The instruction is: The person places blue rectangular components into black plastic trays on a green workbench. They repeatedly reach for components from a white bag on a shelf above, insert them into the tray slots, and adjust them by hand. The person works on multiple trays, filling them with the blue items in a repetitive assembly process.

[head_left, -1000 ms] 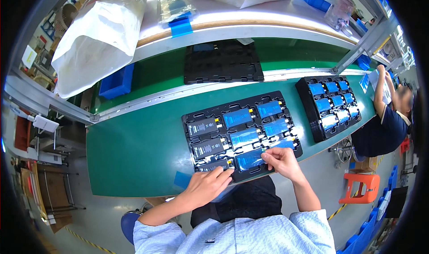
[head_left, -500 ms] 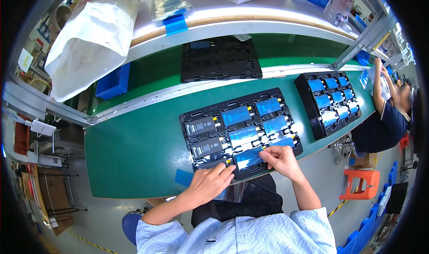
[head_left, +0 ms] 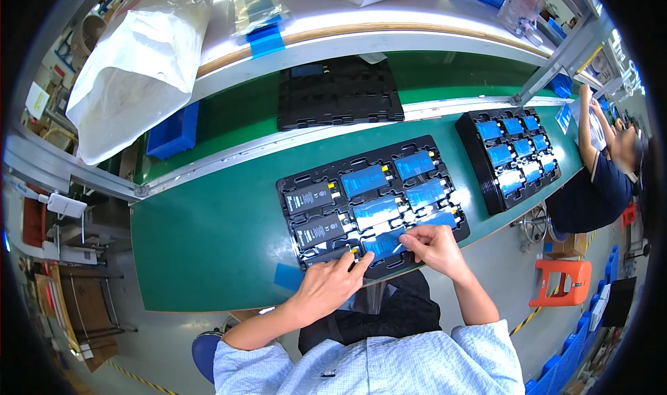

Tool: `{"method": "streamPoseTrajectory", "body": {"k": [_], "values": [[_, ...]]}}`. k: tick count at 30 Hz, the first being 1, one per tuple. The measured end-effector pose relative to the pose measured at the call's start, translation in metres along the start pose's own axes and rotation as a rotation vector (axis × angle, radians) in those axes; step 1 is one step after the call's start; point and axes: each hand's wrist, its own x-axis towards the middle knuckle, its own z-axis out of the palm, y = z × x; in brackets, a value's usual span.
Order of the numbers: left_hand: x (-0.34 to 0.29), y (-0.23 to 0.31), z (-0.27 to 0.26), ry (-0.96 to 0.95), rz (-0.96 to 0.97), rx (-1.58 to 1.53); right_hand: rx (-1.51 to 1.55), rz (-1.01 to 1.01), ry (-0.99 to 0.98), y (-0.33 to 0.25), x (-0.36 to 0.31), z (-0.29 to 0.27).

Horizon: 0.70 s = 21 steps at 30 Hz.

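A black plastic tray (head_left: 281,185) on the green bench holds flat phone-type batteries in rows. The left column shows bare black batteries (head_left: 310,198); those in the middle and right columns carry blue film (head_left: 415,164). My right hand (head_left: 439,250) pinches at the right edge of the near middle battery's blue film (head_left: 383,245), thumb against index finger. At the same battery's lower left corner, my left hand (head_left: 329,284) rests with its index finger stretched out. That hand partly covers the near left battery. A loose blue film piece (head_left: 287,275) lies by my left wrist.
A tall stack of black trays (head_left: 479,166) with blue-filmed batteries stands to the right. Behind the bench's metal rail lie another black tray (head_left: 340,96) and a blue bin (head_left: 174,132). A white bag (head_left: 139,75) hangs from the shelf. A co-worker (head_left: 603,166) sits at far right.
My left hand has shifted slightly right, its index finger now on the near middle battery's corner. My right hand has moved slightly left along that battery's edge.
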Motion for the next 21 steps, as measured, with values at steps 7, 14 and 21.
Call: {"method": "streamPoseTrajectory", "body": {"k": [7, 14, 21], "values": [[0.0, 0.002, 0.002, 0.001, -0.002, 0.03, -0.295, -0.287, 0.217, 0.0, -0.005, 0.014], [-0.005, 0.013, -0.005, 0.126, 0.085, -0.05, -0.287, -0.667, 0.09, -0.004, -0.036, 0.027], [-0.008, 0.048, -0.017, 0.192, 0.25, -0.258, 0.122, -0.749, -0.413, 0.013, -0.07, 0.033]]}}
